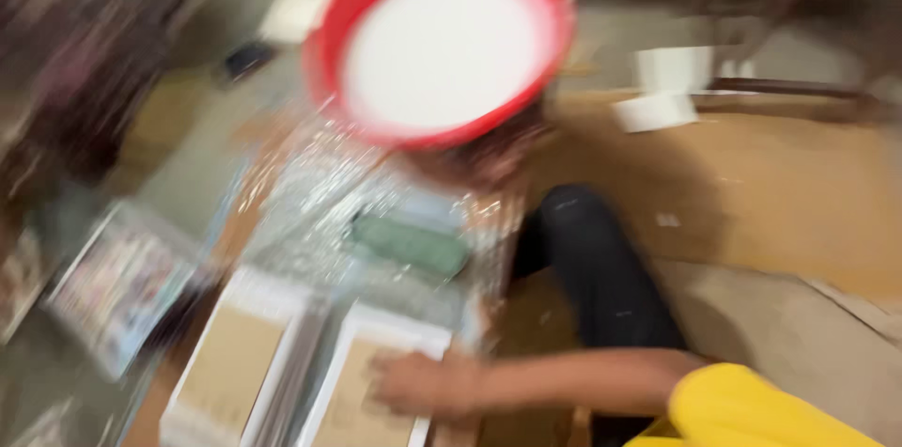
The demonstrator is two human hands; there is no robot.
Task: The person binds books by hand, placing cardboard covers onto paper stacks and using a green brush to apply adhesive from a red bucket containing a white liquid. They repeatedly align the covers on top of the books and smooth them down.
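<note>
My right hand (418,383) lies flat, fingers spread and unclenched, on the brown backing of a white-edged frame (362,391) at the lower centre of the picture; it presses, it does not grasp. My left hand is out of view, so I cannot tell its state. A second white-edged frame (225,367) lies just beside the first, to its left. Above them — mid-frame — a sheet of shiny bubble wrap (319,188) carries a green block (409,245). A red basin (442,38) with a white inside sits at upper centre; printed sheets (117,287) lie at lower left. The view is heavily blurred. Judgement: the frame is best kept flat under an even palm — pressure on the backing's middle, not its edge.
</note>
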